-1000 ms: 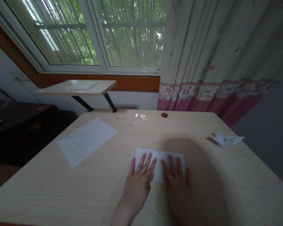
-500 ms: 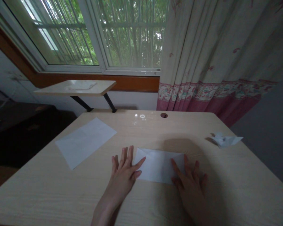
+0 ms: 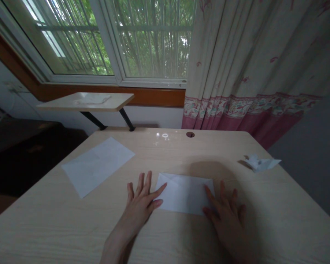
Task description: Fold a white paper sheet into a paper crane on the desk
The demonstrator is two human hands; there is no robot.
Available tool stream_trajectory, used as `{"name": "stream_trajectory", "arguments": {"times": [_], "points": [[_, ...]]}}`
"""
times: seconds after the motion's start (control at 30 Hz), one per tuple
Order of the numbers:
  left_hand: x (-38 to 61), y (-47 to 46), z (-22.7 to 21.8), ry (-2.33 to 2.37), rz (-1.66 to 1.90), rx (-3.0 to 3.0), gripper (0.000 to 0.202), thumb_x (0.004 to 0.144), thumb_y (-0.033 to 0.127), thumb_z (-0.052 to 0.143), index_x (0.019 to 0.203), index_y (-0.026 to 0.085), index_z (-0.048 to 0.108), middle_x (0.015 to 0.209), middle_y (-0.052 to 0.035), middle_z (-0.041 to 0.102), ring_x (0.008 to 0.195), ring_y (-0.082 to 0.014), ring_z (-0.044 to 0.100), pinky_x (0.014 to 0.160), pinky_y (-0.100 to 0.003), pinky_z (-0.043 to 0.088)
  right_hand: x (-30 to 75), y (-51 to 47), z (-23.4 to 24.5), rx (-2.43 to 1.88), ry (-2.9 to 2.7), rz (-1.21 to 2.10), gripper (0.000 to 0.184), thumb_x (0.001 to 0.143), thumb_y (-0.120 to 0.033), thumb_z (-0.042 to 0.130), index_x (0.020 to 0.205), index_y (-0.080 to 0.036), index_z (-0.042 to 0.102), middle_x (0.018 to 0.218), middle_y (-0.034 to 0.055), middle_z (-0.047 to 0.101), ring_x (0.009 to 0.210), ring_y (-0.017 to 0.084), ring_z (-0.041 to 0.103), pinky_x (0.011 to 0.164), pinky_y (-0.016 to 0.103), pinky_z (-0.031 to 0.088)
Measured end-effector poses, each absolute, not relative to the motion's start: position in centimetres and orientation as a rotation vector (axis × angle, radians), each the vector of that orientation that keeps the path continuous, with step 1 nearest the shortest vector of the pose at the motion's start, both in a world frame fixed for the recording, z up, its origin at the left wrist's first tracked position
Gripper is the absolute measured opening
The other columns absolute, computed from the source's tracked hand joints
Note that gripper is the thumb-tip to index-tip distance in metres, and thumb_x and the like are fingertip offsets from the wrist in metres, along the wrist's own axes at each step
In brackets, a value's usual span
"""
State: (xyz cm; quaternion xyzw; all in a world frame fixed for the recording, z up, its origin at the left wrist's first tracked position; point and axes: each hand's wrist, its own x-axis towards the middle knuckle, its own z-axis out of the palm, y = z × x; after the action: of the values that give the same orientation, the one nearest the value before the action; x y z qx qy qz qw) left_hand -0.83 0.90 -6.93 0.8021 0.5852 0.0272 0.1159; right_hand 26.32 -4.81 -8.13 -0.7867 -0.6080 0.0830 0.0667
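Note:
A folded white sheet of paper [image 3: 185,194] lies flat on the pale wooden desk [image 3: 165,238] in front of me, with crease lines near its top corners. My left hand [image 3: 143,203] rests at its left edge, fingers spread, the index fingertip and thumb on the paper. On the opposite side my right hand [image 3: 226,212] is open too, its index finger and thumb at the right edge. Neither hand grips the paper. The shadow of my head and arm falls across its right part.
A flat white sheet [image 3: 99,167] lies at the left of the desk. Near the right edge sits a folded paper figure [image 3: 260,163]. A raised shelf [image 3: 115,104] on black legs stands at the back left. Behind are a window and a curtain [image 3: 225,106].
My right hand has slid a little to the right, its index finger now closer to the paper's right edge. The left hand stays at the left edge. The view has shifted slightly.

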Motion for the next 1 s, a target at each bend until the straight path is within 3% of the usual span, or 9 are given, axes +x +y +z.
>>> {"name": "stream_trajectory", "arguments": {"times": [0.47,0.8,0.9,1.0], "points": [[-1.1,1.0,-6.2,1.727,-0.06,2.331,0.048,0.097,0.028,0.044,0.138,0.05,0.03,0.156,-0.0026,-0.002,0.14,-0.0399,-0.007,0.103,-0.072,0.002,29.3,-5.5,-9.2,-2.323,-1.743,0.191,0.051,0.09,-0.037,0.051,0.139,-0.039,0.041,0.159,0.0019,-0.001,0.139,0.044,-0.002,0.103,0.07,0.019],[-1.1,0.7,-6.7,1.747,0.034,2.351,0.052,0.096,0.021,0.044,0.138,0.049,0.032,0.157,-0.0011,-0.005,0.14,-0.0419,-0.005,0.101,-0.073,0.003,29.2,-5.4,-9.2,-2.374,-1.737,0.21,0.052,0.09,-0.037,0.05,0.141,-0.038,0.04,0.159,0.0047,0.01,0.14,0.041,0.002,0.105,0.068,0.02],[-0.5,0.4,-6.8,1.765,0.141,2.408,0.06,0.091,0.009,0.043,0.136,0.048,0.038,0.157,-0.0008,0.003,0.141,-0.0411,-0.001,0.101,-0.074,0.004,28.7,-5.1,-8.5,-2.402,-1.761,0.264,0.053,0.09,-0.035,0.048,0.142,-0.034,0.038,0.158,0.0066,0.014,0.14,0.041,0.004,0.103,0.07,0.02],[0.5,-0.2,-6.7,1.757,0.215,2.496,0.085,0.073,-0.01,0.04,0.138,0.045,0.039,0.157,-0.0018,0.008,0.142,-0.0384,0.006,0.102,-0.074,0.001,28.4,-4.8,-7.9,-2.452,-1.798,0.319,0.054,0.089,-0.032,0.048,0.143,-0.032,0.038,0.156,0.0072,0.02,0.141,0.041,0.008,0.101,0.071,0.023]]}}
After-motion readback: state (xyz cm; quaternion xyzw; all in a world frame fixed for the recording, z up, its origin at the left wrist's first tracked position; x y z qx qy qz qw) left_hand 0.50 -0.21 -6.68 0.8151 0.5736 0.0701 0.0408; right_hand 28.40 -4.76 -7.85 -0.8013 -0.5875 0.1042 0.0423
